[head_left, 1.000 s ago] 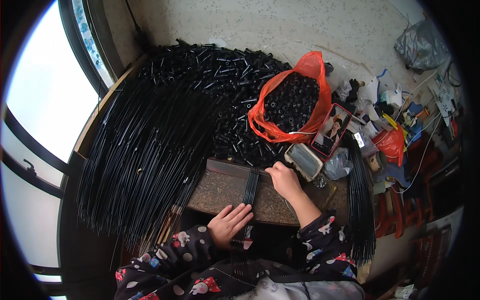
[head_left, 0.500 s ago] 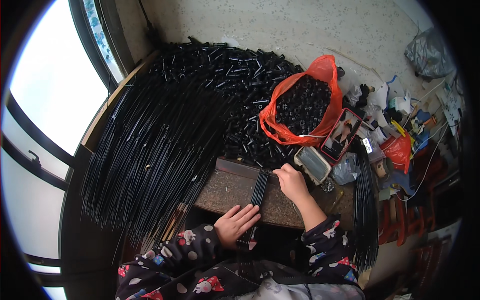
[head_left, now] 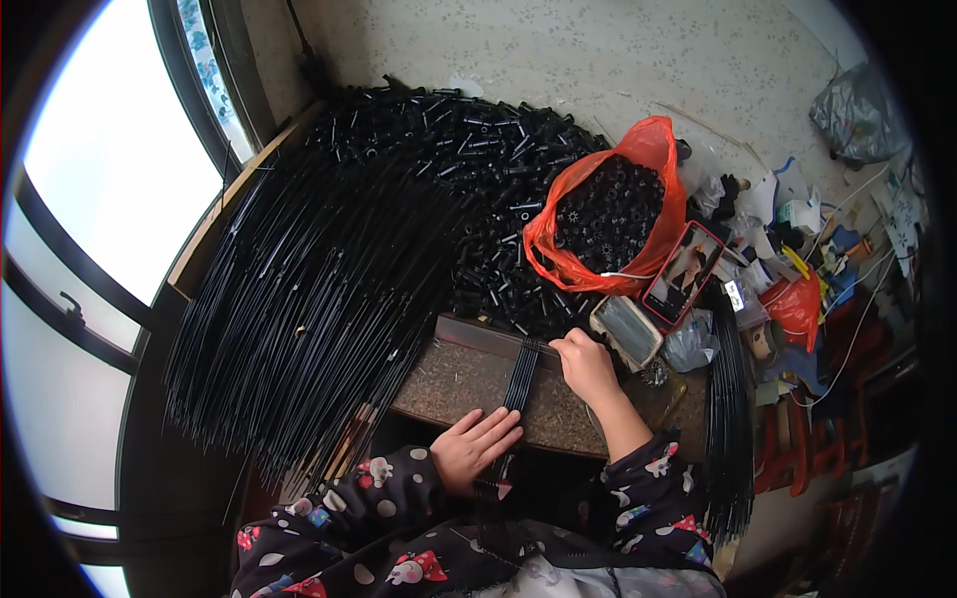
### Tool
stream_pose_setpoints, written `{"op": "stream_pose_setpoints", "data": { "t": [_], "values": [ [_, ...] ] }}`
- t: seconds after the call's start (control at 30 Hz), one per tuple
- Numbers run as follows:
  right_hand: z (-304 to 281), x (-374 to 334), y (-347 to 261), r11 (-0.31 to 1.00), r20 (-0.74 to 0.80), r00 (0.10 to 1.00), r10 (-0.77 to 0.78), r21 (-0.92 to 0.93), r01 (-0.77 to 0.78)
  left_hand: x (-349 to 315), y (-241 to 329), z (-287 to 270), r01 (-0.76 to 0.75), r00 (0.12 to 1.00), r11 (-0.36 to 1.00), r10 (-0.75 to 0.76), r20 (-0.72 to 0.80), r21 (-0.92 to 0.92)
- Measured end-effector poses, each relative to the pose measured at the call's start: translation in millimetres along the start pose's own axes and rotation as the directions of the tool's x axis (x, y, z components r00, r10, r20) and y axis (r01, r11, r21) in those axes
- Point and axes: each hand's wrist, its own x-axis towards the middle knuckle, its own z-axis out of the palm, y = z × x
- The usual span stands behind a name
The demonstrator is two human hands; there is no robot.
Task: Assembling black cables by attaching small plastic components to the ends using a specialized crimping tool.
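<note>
Several thin black rods (head_left: 519, 384) lie side by side across the front part of a brown speckled tabletop (head_left: 454, 377). My left hand (head_left: 475, 450) rests flat at their near end, fingers stretched out over the rods at the table's front edge. At the far end, my right hand (head_left: 583, 364) is closed in a pinch just right of the rods, beside a low dark bar (head_left: 478, 335). What its fingertips hold is hidden or too small to make out.
A large bundle of black rods (head_left: 309, 299) fills the left side. Behind lies a heap of black tubular parts (head_left: 469, 135). A red plastic bag (head_left: 551, 261) holds small black pieces. Close by are a phone (head_left: 684, 274), a rectangular box (head_left: 626, 332) and more rods (head_left: 729, 419).
The whole view has shifted slightly. Both hands keep nearly the same place and shape at the rods.
</note>
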Motion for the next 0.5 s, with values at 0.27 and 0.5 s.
{"op": "stream_pose_setpoints", "data": {
  "t": [0.27,0.5],
  "values": [
    [4.4,4.4,-1.4,1.0,0.029,1.0,0.011,-0.019,-0.01,-0.2,-2.0,1.8,-0.011,1.0,1.0,0.011,0.009,-0.01],
    [2.6,18.7,5.1,0.98,-0.003,0.982,-0.188,-0.06,0.188,-0.4,-1.2,0.7,-0.008,1.0,1.0,0.008,0.022,-0.013]
  ]
}}
